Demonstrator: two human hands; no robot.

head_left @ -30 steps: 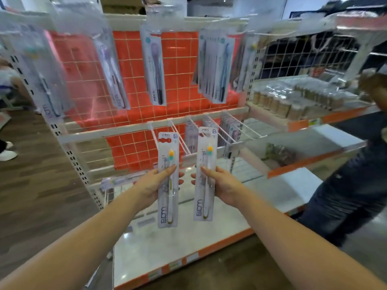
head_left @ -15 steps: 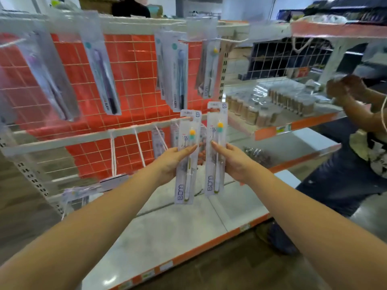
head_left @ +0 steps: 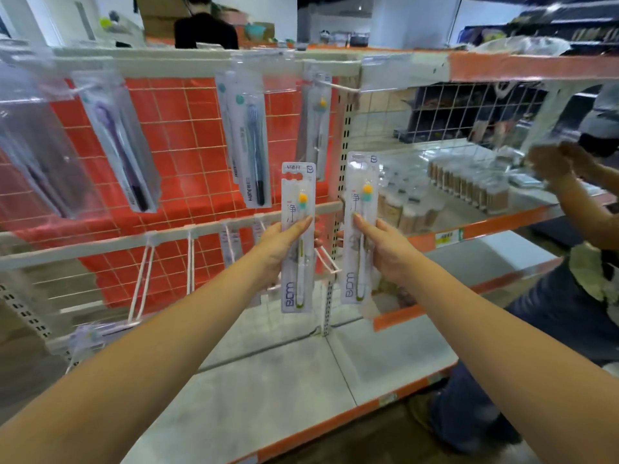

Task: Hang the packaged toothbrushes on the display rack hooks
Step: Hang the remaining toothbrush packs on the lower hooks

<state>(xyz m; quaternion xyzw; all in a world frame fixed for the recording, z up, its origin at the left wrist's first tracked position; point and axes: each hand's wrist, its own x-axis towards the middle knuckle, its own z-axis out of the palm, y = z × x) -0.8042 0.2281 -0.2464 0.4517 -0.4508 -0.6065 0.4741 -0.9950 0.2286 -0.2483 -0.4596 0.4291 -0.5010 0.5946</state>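
Head view looks down two bare forearms reaching toward a display rack (head_left: 174,239) backed by orange wire grid. Left hand (head_left: 281,246) has its fingers closed around the middle of a packaged toothbrush (head_left: 297,236), held upright with the thumb lying across the card front. Right hand (head_left: 382,249) grips a second packaged toothbrush (head_left: 360,226) the same way, a little higher, its top edge level with the perforated upright post (head_left: 343,162). The two packs stand side by side, apart, with a narrow gap between them. Just behind and below the left pack a white hook (head_left: 326,262) juts forward with nothing hanging on it; more bare hooks (head_left: 144,279) stick out further left along the lower rail. Hung packs (head_left: 251,142) fill the upper rail. Below the hands the pale base shelf (head_left: 268,380) lies open to its orange front edge. Another person's hands (head_left: 559,162) work at the shelf on the right.
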